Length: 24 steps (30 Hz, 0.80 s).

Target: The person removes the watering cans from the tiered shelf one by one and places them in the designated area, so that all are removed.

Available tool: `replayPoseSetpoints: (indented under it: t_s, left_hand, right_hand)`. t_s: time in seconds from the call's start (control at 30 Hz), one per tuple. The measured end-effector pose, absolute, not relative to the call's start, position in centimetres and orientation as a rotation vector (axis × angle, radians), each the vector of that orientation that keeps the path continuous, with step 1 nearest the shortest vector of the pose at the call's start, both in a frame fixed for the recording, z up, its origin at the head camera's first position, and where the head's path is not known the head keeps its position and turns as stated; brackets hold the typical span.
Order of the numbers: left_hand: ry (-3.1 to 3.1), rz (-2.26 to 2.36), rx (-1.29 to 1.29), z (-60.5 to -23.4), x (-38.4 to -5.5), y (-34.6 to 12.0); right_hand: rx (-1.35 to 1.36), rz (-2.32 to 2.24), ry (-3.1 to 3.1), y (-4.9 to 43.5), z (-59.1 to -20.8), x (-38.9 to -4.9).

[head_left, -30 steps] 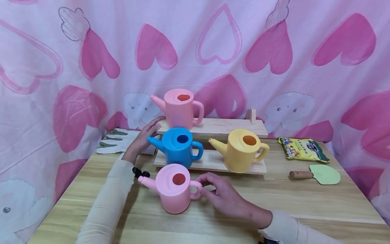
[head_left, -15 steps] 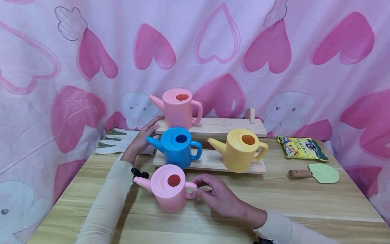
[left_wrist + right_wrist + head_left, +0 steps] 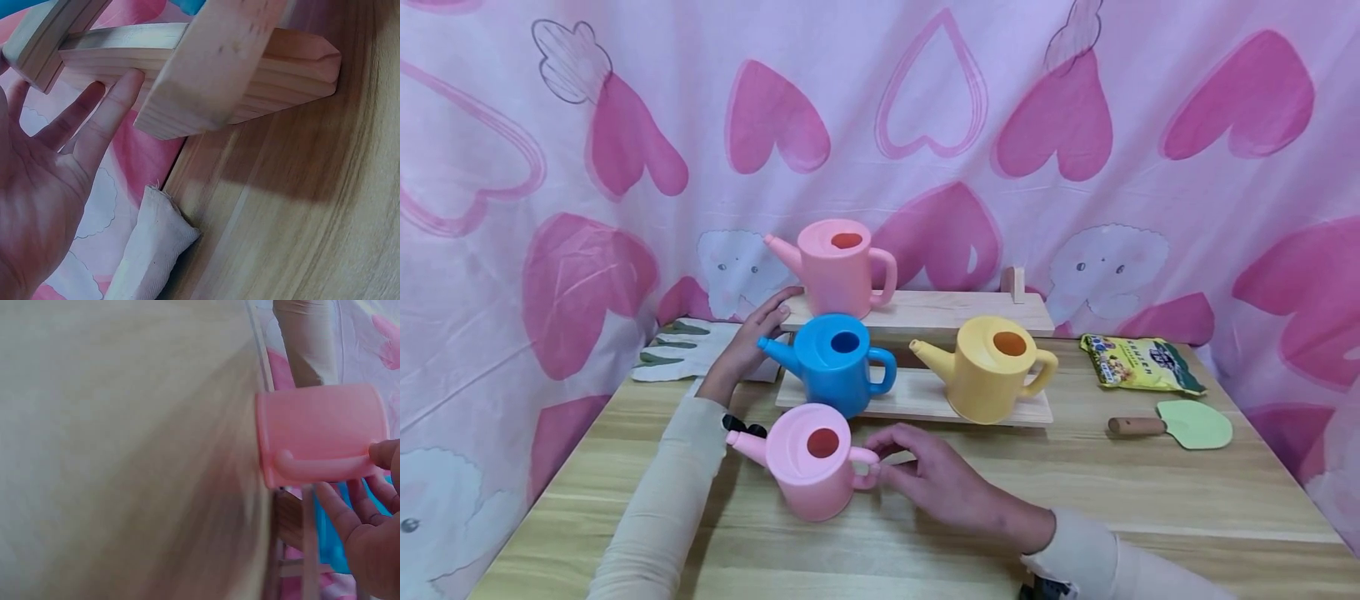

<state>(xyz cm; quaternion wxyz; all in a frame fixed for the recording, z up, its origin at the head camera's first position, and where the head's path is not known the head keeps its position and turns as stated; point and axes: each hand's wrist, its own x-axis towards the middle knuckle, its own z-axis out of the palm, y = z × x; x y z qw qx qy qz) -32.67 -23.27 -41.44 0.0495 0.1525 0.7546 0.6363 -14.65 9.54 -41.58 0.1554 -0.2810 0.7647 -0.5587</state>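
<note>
In the head view my right hand [image 3: 936, 483] pinches the handle of a light pink watering can [image 3: 811, 487], which is upright in front of a two-tier wooden stand [image 3: 955, 312]. Thumb and fingers meet around that handle in the right wrist view. Behind it, a blue watering can [image 3: 831, 379] and a yellow watering can [image 3: 985, 387] are on the lower shelf. A salmon-pink watering can [image 3: 837, 279] occupies the left of the upper shelf. My left hand [image 3: 743, 348] rests at the stand's left end, its extended fingers [image 3: 119, 103] against the wood.
White gloves [image 3: 681, 354] with green parts lie on the tabletop [image 3: 955, 554] behind my left forearm. To the right are a yellow-green printed packet [image 3: 1142, 364] and a pale green hand trowel [image 3: 1195, 423] with a wooden handle. A heart-patterned pink curtain [image 3: 850, 100] hangs behind.
The light pink watering can has shifted a little to the left along with my right hand. My left hand stays at the stand's end.
</note>
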Motion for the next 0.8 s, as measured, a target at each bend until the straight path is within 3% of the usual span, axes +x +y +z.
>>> replayPoseSetpoints:
  t_s: [0.47, 0.8]
  left_hand:
    - [2.319, 1.934, 0.482, -41.3, -32.5, -23.2]
    - [2.314, 1.935, 0.475, -41.3, -32.6, -23.2]
  right_hand:
    - [-1.428, -1.320, 2.658, 10.3, -32.9, -17.9]
    - [-1.462, -1.405, 2.800, 10.1, -28.6, -21.8]
